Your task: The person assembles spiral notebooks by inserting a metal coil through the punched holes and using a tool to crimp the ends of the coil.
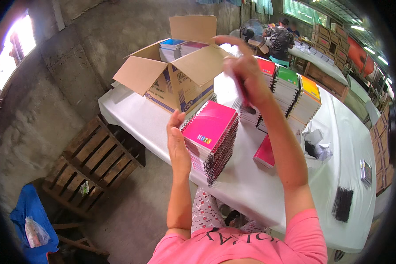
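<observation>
Left hand [178, 147] flat, fingers pressed together against side of pink spiral notebook stack [212, 140] on white worktop [268, 189]. Right hand [246, 72] raised, blurred; finger state unclear. Open carton [176, 79] behind.

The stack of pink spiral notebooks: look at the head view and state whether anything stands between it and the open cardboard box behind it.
Nothing visible does. The stack of pink spiral notebooks, steadied by the left hand, sits just in front of the open cardboard box; only bare white table lies alongside.

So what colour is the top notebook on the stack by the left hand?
Bright pink, on the notebook stack by the left hand; head view.
</observation>
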Demonstrator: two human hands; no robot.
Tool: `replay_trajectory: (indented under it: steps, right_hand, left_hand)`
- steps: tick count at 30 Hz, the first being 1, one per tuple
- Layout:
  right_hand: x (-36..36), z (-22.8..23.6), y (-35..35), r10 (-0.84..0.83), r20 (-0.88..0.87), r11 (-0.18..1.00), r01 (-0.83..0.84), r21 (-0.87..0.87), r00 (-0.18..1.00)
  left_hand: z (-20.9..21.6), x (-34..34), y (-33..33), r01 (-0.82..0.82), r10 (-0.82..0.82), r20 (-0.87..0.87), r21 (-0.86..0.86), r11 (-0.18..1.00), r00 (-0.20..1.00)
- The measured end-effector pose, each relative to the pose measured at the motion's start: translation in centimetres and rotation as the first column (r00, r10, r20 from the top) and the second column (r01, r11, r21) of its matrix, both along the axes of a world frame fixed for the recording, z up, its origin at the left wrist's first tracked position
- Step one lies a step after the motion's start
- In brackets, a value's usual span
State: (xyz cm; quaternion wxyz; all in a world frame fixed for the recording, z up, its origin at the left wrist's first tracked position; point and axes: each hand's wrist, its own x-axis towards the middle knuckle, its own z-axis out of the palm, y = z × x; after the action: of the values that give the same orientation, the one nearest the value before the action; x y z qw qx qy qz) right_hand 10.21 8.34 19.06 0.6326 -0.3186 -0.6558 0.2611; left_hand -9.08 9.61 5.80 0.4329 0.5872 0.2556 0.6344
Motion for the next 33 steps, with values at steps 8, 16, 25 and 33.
replay_trajectory:
  steps: [8, 16, 25, 33]
  right_hand:
    - [-2.1, -4.4, -1.7, -0.406, 0.710, 0.914, 0.282, 0.294, 0.576]
    - [-2.9, -13.4, -0.9, -0.455, 0.036, 0.853, 0.446, -0.270, 0.890]
    - [2.7, -17.2, -7.9, -0.822, 0.415, 0.435, 0.900, 0.016, 0.390]
    - [10.1, -28.0, -14.8, -0.724, 0.596, -0.021, 0.852, -0.523, 0.348]
  left_hand:
    - [-0.6, 1.2, -0.3, 0.131, -0.129, 0.151, -0.007, 0.991, 0.980]
    - [-0.6, 2.8, 0.1, -0.061, 0.061, 0.178, -0.006, 0.998, 0.982]
    - [-1.1, 0.9, 1.1, -0.305, 0.303, 0.254, -0.033, 0.952, 0.919]
    - [2.1, -0.6, -10.6, -0.375, -0.215, 0.644, 0.649, 0.662, 0.735]
